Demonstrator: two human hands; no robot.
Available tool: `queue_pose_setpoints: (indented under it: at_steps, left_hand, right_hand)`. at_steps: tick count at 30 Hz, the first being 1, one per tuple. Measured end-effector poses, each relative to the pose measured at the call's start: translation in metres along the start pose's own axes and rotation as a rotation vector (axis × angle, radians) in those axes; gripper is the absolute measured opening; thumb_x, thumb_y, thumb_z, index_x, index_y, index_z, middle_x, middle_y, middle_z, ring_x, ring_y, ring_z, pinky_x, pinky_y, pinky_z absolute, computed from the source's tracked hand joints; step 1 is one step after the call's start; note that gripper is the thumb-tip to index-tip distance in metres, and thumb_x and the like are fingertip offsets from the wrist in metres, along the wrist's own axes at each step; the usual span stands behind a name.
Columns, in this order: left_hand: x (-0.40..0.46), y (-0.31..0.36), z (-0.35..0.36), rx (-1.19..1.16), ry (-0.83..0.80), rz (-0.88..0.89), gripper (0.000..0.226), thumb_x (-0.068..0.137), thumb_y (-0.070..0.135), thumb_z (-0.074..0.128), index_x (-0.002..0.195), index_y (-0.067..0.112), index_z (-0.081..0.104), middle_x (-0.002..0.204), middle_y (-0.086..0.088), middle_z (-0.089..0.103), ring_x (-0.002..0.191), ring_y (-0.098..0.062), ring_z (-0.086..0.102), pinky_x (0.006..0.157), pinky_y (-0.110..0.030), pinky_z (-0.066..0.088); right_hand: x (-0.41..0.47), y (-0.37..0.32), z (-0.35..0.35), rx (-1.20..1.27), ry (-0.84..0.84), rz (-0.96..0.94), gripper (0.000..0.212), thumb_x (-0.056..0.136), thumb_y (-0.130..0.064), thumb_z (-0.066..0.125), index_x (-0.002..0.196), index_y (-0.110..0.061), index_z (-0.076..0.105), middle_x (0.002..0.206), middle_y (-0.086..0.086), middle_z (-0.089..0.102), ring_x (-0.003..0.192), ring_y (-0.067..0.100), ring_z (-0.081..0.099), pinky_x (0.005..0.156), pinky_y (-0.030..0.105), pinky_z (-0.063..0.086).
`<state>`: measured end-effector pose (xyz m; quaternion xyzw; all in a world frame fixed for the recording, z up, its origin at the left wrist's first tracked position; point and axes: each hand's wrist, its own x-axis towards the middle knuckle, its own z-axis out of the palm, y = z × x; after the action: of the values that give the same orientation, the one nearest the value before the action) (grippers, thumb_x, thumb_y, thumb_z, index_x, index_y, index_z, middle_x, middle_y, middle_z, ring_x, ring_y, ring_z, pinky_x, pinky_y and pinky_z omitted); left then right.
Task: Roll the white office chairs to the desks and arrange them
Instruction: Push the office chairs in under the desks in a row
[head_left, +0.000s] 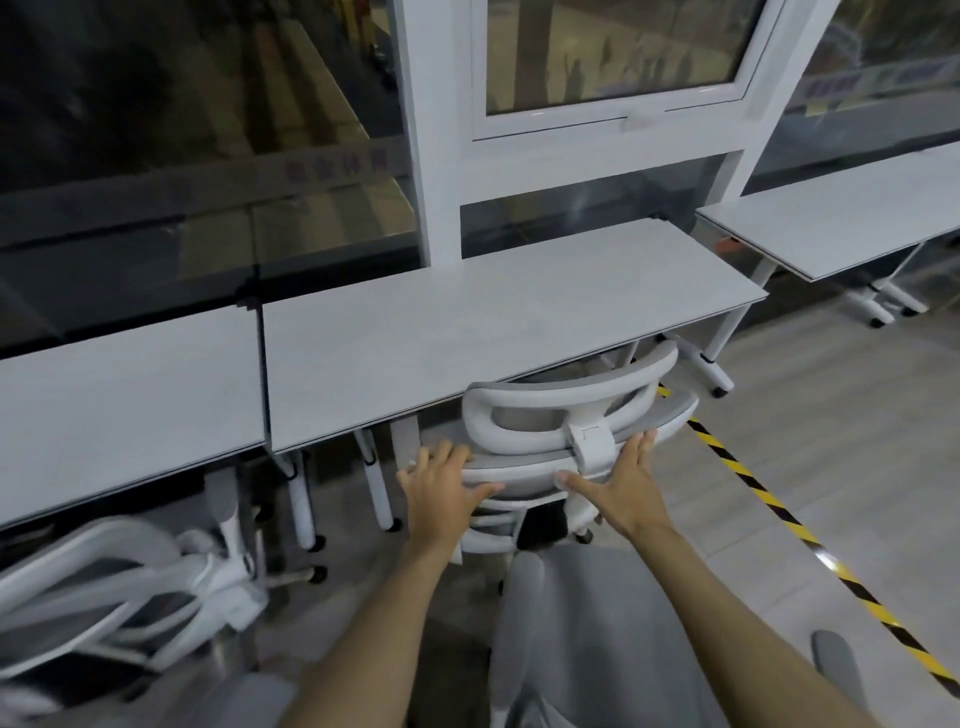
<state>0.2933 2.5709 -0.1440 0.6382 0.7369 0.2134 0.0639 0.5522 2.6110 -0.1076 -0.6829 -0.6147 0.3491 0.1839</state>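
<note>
A white office chair with a grey mesh back and a curved headrest stands tucked under the middle desk. My left hand lies flat on the top left of its backrest, fingers spread. My right hand rests flat on the top right of the backrest, beside the headrest bracket, fingers spread too. Neither hand closes around the frame. A second white chair sits at the lower left, under the left desk.
A third desk on castors stands at the right, apart from the middle one. Yellow-black floor tape runs diagonally at the right. Glass panels and a white window frame back the desks. My grey trouser legs are below.
</note>
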Motion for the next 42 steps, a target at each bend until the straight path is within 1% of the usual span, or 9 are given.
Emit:
queue_pose_setpoints:
  at_steps: [3, 5, 9, 13, 16, 20, 25, 38, 42]
  left_hand:
    - [-0.017, 0.003, -0.004, -0.134, 0.028, -0.045, 0.050, 0.066, 0.065, 0.081, 0.086, 0.023, 0.064, 0.090, 0.009, 0.054, 0.084, -0.016, 0.053, 0.076, -0.019, 0.030]
    - [-0.023, 0.002, -0.005, -0.256, -0.006, -0.081, 0.045, 0.074, 0.055, 0.082, 0.091, 0.019, 0.063, 0.095, 0.008, 0.051, 0.091, -0.014, 0.049, 0.081, -0.014, 0.029]
    - [-0.016, -0.014, -0.005, -0.227, -0.047, -0.122, 0.046, 0.079, 0.061, 0.074, 0.093, 0.022, 0.054, 0.102, 0.009, 0.052, 0.103, -0.013, 0.038, 0.075, -0.023, 0.016]
    - [0.007, -0.049, -0.007, -0.337, -0.063, -0.153, 0.050, 0.074, 0.066, 0.074, 0.085, 0.027, 0.045, 0.096, 0.015, 0.047, 0.098, -0.015, 0.038, 0.075, -0.031, 0.030]
    - [0.017, -0.074, -0.008, -0.318, -0.051, -0.106, 0.051, 0.072, 0.079, 0.067, 0.084, 0.036, 0.041, 0.095, 0.026, 0.046, 0.099, -0.011, 0.040, 0.081, -0.039, 0.038]
    - [0.013, -0.077, -0.007, -0.314, -0.013, -0.094, 0.054, 0.071, 0.087, 0.059, 0.084, 0.038, 0.039, 0.094, 0.026, 0.047, 0.099, -0.010, 0.042, 0.087, -0.046, 0.039]
    - [0.004, -0.069, -0.005, -0.278, -0.040, -0.145, 0.052, 0.071, 0.080, 0.067, 0.085, 0.037, 0.041, 0.095, 0.028, 0.047, 0.104, -0.010, 0.043, 0.105, -0.062, 0.031]
    - [0.008, -0.079, -0.022, -0.292, -0.109, -0.149, 0.054, 0.065, 0.080, 0.066, 0.093, 0.038, 0.045, 0.114, 0.018, 0.049, 0.110, -0.012, 0.047, 0.107, -0.053, 0.028]
    - [0.004, -0.072, -0.029, -0.267, -0.102, -0.128, 0.053, 0.071, 0.071, 0.074, 0.101, 0.034, 0.048, 0.114, 0.018, 0.045, 0.113, -0.010, 0.043, 0.091, -0.031, 0.021]
  right_hand:
    - [0.003, -0.007, 0.003, -0.017, -0.015, -0.006, 0.143, 0.072, -0.074, 0.074, 0.159, -0.004, -0.015, 0.165, 0.005, -0.033, 0.158, 0.023, -0.002, 0.126, 0.040, 0.016]
    - [0.008, -0.012, 0.008, 0.007, -0.030, -0.017, 0.139, 0.075, -0.068, 0.075, 0.159, -0.003, -0.015, 0.165, 0.007, -0.032, 0.158, 0.022, -0.007, 0.127, 0.040, 0.013]
    - [0.022, -0.029, 0.021, 0.078, -0.053, -0.057, 0.134, 0.080, -0.059, 0.077, 0.159, -0.005, -0.017, 0.165, 0.006, -0.032, 0.157, 0.020, -0.010, 0.127, 0.040, 0.012]
    - [0.035, -0.050, 0.049, 0.152, -0.007, -0.062, 0.137, 0.078, -0.059, 0.079, 0.159, -0.007, -0.018, 0.166, 0.004, -0.029, 0.158, 0.022, -0.006, 0.126, 0.037, 0.015]
    - [0.037, -0.055, 0.070, 0.184, 0.077, -0.071, 0.139, 0.073, -0.067, 0.077, 0.160, -0.010, -0.015, 0.168, 0.002, -0.025, 0.158, 0.022, -0.007, 0.126, 0.042, 0.021]
    - [0.032, -0.055, 0.075, 0.219, 0.111, -0.084, 0.135, 0.076, -0.059, 0.080, 0.160, -0.010, -0.014, 0.168, 0.002, -0.024, 0.157, 0.019, -0.010, 0.124, 0.040, 0.018]
    - [0.021, -0.050, 0.067, 0.165, 0.091, -0.064, 0.133, 0.078, -0.061, 0.077, 0.161, -0.012, -0.015, 0.168, 0.000, -0.024, 0.158, 0.017, -0.004, 0.121, 0.042, 0.026]
    - [-0.002, -0.065, 0.076, 0.064, 0.111, 0.011, 0.121, 0.085, -0.070, 0.063, 0.162, -0.017, -0.013, 0.169, -0.007, -0.023, 0.149, 0.027, 0.034, 0.107, 0.051, 0.042]
    - [-0.004, -0.066, 0.074, 0.084, 0.093, 0.005, 0.122, 0.084, -0.070, 0.064, 0.162, -0.018, -0.014, 0.168, -0.007, -0.023, 0.154, 0.025, 0.022, 0.114, 0.049, 0.035]
